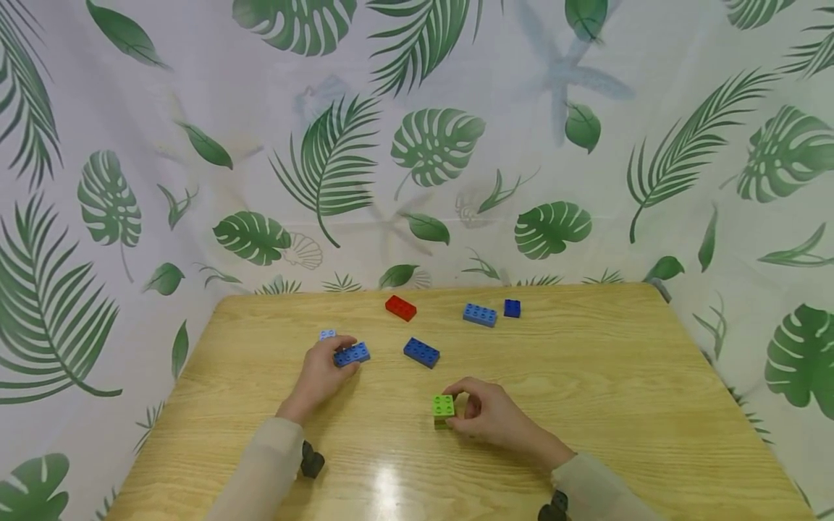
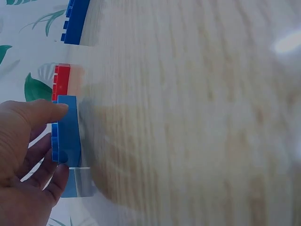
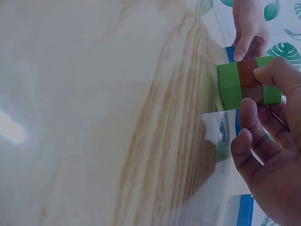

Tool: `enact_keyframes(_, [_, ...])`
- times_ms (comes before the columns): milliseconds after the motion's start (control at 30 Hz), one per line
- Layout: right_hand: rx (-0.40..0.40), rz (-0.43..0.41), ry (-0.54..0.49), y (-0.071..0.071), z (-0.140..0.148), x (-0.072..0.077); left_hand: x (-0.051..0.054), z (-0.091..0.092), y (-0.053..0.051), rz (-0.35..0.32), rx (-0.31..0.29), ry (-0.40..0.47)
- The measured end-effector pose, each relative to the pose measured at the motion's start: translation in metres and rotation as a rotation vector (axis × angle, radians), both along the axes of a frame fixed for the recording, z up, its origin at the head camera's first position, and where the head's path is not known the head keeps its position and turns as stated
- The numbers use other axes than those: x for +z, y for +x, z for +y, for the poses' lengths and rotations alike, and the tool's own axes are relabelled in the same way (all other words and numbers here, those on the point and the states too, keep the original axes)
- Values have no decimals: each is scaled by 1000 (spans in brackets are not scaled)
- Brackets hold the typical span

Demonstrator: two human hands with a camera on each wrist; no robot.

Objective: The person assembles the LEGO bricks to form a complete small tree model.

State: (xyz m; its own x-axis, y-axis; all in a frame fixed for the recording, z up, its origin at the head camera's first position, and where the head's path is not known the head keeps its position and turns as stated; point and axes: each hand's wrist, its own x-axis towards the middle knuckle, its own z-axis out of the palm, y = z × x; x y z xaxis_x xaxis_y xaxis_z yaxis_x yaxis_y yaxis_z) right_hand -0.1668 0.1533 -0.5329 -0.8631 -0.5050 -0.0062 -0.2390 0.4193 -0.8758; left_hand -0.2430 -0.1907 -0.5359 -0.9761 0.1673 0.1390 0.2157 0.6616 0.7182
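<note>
My left hand [image 1: 323,373] holds a blue toy building brick [image 1: 352,354] with two rows of studs, thumb on one side and fingers on the other. In the left wrist view the blue brick [image 2: 69,134] is close to the tabletop. Just behind the left fingers sits a light blue brick [image 1: 328,334], partly covered. Near the table's middle, my right hand [image 1: 491,412] pinches a small stack of bricks [image 1: 443,409] between thumb and fingers. The right wrist view shows its layers: green at both ends and a brown brick [image 3: 250,82] between them.
Farther back on the wooden table [image 1: 586,362] lie a red brick [image 1: 400,307], a medium blue brick [image 1: 480,315] and a small dark blue brick [image 1: 512,308]. A dark blue brick [image 1: 421,352] lies between the hands. A leaf-patterned cloth [image 1: 430,145] hangs behind.
</note>
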Motion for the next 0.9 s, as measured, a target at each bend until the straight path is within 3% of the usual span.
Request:
enact_keyframes(167, [0, -5, -4, 0, -1, -1, -4, -1, -2, -52, -12, -33])
enact_keyframes(433, [4, -9, -5, 0, 0, -1, -4, 2, 2, -65, -55, -21])
enact_keyframes(667, [5, -11, 5, -1, 1, -1, 7, 10, 10, -81, -91, 34])
enact_keyframes(900, [10, -14, 6, -2, 2, 0, 22, 24, 21, -28, -167, 13])
